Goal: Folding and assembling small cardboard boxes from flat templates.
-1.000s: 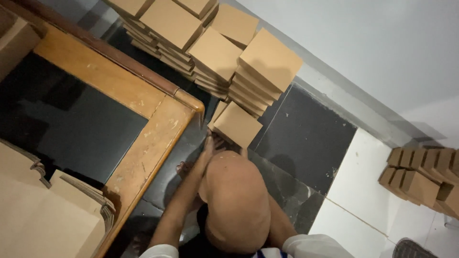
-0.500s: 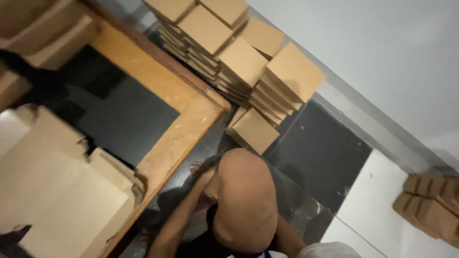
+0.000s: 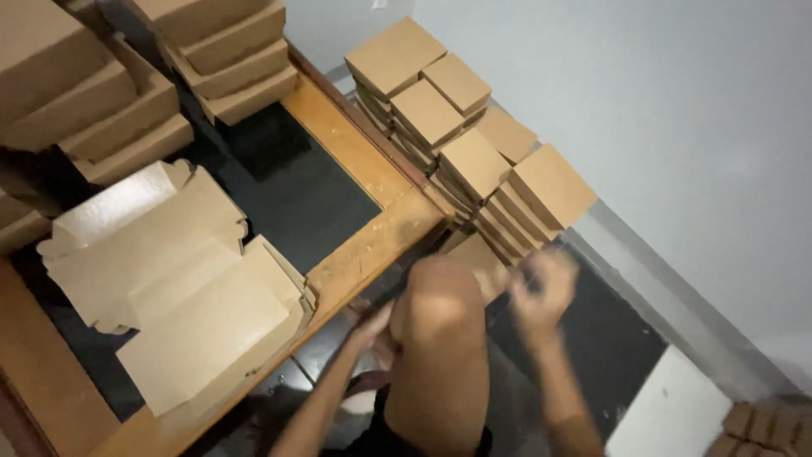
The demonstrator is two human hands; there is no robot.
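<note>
Many boxes made, more flat ones left

Folded brown boxes (image 3: pixel 474 161) are stacked on the floor. Flat card sheets (image 3: pixel 178 279) wait on the tabletop (image 3: pixel 372 245). The right hand (image 3: pixel 541 292) is blurry and the left hand (image 3: pixel 372 326) half hidden, so I cannot tell either grip.

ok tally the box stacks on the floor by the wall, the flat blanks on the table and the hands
box stacks: 6
flat box blanks: 2
hands: 2 (left hand, right hand, blurred)
total: 10
</note>
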